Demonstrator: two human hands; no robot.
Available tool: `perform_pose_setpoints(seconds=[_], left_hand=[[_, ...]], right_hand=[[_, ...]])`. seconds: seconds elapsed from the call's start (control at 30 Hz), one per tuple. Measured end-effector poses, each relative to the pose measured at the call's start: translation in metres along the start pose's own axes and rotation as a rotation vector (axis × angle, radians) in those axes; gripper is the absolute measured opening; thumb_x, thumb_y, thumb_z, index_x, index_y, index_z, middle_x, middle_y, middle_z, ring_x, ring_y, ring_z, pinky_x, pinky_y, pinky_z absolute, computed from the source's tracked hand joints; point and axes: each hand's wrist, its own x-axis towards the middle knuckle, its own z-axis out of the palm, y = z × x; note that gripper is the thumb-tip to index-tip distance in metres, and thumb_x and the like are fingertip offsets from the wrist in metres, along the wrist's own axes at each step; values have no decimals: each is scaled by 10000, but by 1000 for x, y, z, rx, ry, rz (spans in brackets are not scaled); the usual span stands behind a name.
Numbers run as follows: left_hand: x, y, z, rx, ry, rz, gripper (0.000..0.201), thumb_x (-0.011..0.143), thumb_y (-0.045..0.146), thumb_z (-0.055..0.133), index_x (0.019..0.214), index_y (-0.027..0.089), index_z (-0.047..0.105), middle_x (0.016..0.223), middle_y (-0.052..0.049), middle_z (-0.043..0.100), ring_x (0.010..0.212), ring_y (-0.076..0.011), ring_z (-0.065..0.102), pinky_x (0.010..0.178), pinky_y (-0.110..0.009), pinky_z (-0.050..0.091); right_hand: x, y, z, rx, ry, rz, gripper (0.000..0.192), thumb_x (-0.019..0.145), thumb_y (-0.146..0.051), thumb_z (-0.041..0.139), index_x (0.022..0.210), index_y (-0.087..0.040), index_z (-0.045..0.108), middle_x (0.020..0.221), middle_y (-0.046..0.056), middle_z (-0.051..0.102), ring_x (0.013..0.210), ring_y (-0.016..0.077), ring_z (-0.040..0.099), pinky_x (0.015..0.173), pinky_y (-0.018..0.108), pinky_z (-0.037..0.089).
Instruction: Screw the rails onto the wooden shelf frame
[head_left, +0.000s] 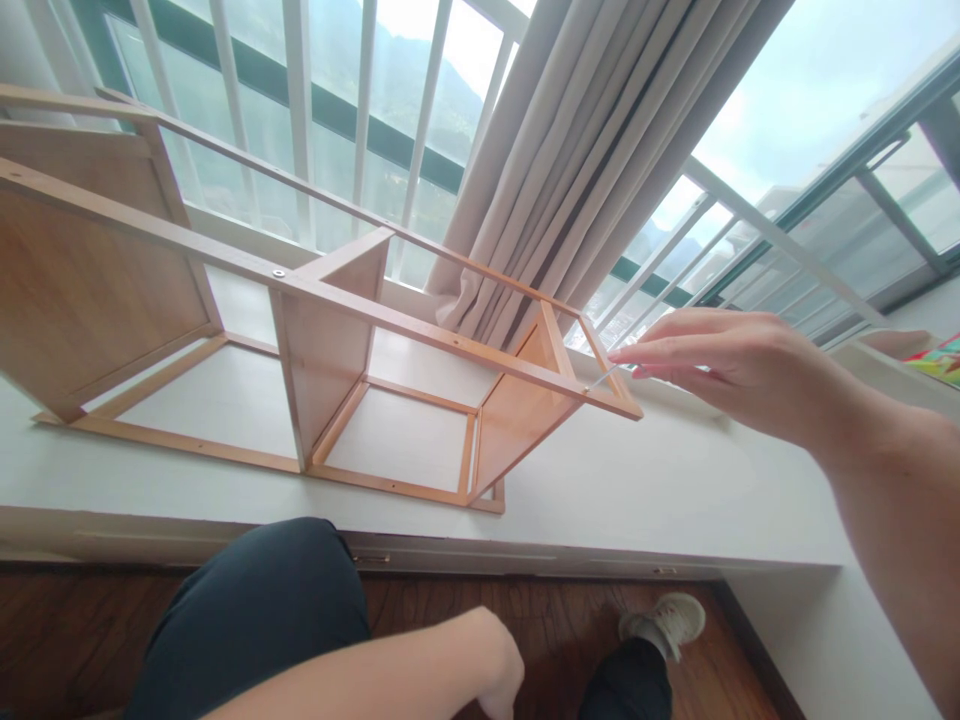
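Observation:
A light-brown wooden shelf frame (420,325) lies on its side on the white window ledge, with several shelf boards set crosswise in it. My right hand (720,365) is at its right end, fingertips pinched on a thin metal hex key (601,379). The key's tip meets the upper front rail near the rightmost shelf board (517,400). A round metal fastener (279,273) shows on the same rail further left. My left hand (491,665) hangs low over my lap, away from the frame; its fingers are mostly hidden.
White bars (300,120) and windows stand behind the frame. A beige curtain (555,170) hangs just behind its right part. The white ledge (675,500) drops off towards a dark wooden floor (555,620). Something colourful (937,362) lies at the far right.

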Motion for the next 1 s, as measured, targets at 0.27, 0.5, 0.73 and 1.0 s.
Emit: perform_pose_setpoints(seconds=[0.27,0.5,0.73,1.0], left_hand=[[-3,1,-4,30,-42,0,407,622,544,826,939,294,878,940,-129,840,898,-411,787,799,-545,598],[-6,2,-5,50,-45,12,393,629,521,825,939,287,880,919,-132,837,921,-418,785,809,-553,599],[-3,1,-3,-32,21,9,334,596,590,829,793,322,866,812,-103,821,862,-387,783,820,-539,586],[-4,3,-6,-43,-19,6,342,564,481,881,825,261,867,851,-147,812,928,-453,769,853,-608,573]], right_hand=[[1,-1,2,-18,9,19,276,1051,-249,578,1179,-253,823,944,69,802,825,187,719,734,321,514],[2,-6,5,-88,3,92,257,1029,-230,581,1128,-228,819,978,82,830,905,225,770,811,332,533],[1,-5,5,-83,-13,84,263,1037,-239,569,1139,-218,810,957,70,826,862,206,765,783,322,529],[6,-10,3,-48,10,89,252,1016,-227,589,1085,-201,829,913,69,824,816,196,758,735,313,530]])
